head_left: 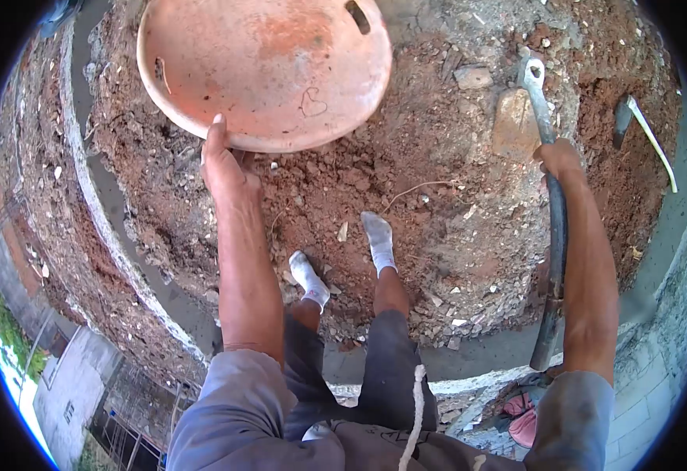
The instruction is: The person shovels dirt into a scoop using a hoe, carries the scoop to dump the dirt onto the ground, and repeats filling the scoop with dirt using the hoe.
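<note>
I see a loose stone lying ahead of me, a thin pale stick off to my right, a grey strip curving round behind me, pink footwear just beyond it, and green plants far to my left.

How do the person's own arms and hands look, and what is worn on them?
The ungloved left hand and ungloved right hand each have slender fingers. Short, loose grey fabric sleeves end near the elbows, leaving both forearms bare.
</note>
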`<state>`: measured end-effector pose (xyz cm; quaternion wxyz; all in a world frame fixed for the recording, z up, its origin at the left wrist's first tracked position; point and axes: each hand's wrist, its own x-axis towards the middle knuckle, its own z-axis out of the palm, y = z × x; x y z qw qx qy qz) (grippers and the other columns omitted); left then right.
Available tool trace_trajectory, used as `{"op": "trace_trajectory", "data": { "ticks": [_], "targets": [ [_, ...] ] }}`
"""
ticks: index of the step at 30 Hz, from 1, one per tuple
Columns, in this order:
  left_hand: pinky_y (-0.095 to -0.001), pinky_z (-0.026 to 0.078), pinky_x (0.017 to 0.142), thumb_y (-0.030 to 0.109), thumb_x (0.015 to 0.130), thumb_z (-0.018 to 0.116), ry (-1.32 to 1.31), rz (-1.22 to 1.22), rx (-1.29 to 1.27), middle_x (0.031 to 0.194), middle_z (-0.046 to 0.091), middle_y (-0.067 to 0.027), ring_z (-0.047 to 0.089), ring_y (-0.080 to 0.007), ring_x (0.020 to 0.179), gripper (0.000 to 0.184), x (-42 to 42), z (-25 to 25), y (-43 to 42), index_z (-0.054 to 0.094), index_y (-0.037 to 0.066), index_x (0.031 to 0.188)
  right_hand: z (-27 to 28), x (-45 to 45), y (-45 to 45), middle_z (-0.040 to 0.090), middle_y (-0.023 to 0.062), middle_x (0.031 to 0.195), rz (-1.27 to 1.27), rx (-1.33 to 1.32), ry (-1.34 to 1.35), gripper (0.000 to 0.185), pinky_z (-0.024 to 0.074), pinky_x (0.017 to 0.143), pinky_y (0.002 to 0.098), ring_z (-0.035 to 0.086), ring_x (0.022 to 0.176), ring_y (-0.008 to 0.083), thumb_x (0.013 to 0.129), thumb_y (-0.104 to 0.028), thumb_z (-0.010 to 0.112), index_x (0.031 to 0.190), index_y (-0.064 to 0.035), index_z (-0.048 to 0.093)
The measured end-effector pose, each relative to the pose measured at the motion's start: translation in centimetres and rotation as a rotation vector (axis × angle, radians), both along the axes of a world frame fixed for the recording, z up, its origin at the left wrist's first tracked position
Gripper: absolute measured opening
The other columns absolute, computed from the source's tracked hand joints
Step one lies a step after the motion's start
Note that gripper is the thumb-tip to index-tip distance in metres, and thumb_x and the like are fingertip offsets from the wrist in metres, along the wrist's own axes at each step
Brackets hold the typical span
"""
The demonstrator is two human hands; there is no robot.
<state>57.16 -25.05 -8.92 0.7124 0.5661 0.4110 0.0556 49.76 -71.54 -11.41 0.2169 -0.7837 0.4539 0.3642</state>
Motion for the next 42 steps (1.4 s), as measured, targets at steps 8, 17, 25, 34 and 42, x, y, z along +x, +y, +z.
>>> {"op": "trace_trajectory", "data": {
  "ticks": [8,17,25,34,42],
  "targets": [
    [-0.0316,0.051,0.077,0.002,0.082,0.058,0.218,-0.147,0.058,0.091,0.062,-0.0074,0.059,-0.015,0.081,0.013,-24.4,0.9,9.9,0.051,0.005,0.093,-1.8,-0.5,-1.1,0.056,0.0144,0.062,0.029,0.008,-0.075,0.023,0.0448,0.041,0.0418,0.057,0.044,0.0274,0.073,-0.013,0.063,0.081,0.0081,0.059],
    [-0.034,0.055,0.061,0.005,0.085,0.056,0.683,0.086,-0.14,0.091,0.059,-0.0076,0.062,-0.019,0.074,0.014,-44.8,-11.6,13.6,0.05,0.011,0.096,-3.3,-1.0,0.7,0.053,0.011,0.057,0.156,-0.103,-0.143,0.021,0.0434,0.039,0.0389,0.053,0.039,0.0249,0.07,-0.016,0.063,0.078,0.0036,0.058],
    [-0.0402,0.059,0.068,0.016,0.09,0.062,0.827,0.157,-0.257,0.098,0.062,-0.01,0.065,-0.024,0.085,0.017,-48.6,-15.5,8.5,0.051,0.008,0.102,-3.4,1.0,3.6,0.056,0.0143,0.057,0.513,-0.271,-0.188,0.027,0.044,0.04,0.0408,0.057,0.042,0.0278,0.07,-0.019,0.066,0.071,0.0075,0.059],
    [-0.0419,0.059,0.074,0.011,0.087,0.057,0.986,-0.027,-0.17,0.104,0.063,-0.0166,0.065,-0.0269,0.092,0.035,-47.6,-14.5,6.4,0.051,-0.001,0.119,-2.1,1.1,5.2,0.058,0.016,0.058,0.432,-0.214,-0.123,0.028,0.044,0.04,0.0397,0.058,0.044,0.0278,0.069,-0.016,0.067,0.076,0.0105,0.06],
    [-0.0343,0.053,0.075,0.008,0.081,0.057,0.935,-0.063,-0.021,0.099,0.066,-0.013,0.066,-0.0228,0.084,0.032,-58.1,-16.3,3.9,0.054,-0.003,0.111,-2.3,2.9,5.2,0.058,0.0172,0.061,0.542,-0.164,-0.063,0.028,0.0456,0.041,0.0404,0.059,0.046,0.0289,0.068,-0.015,0.066,0.079,0.0094,0.058]
  ]
}}
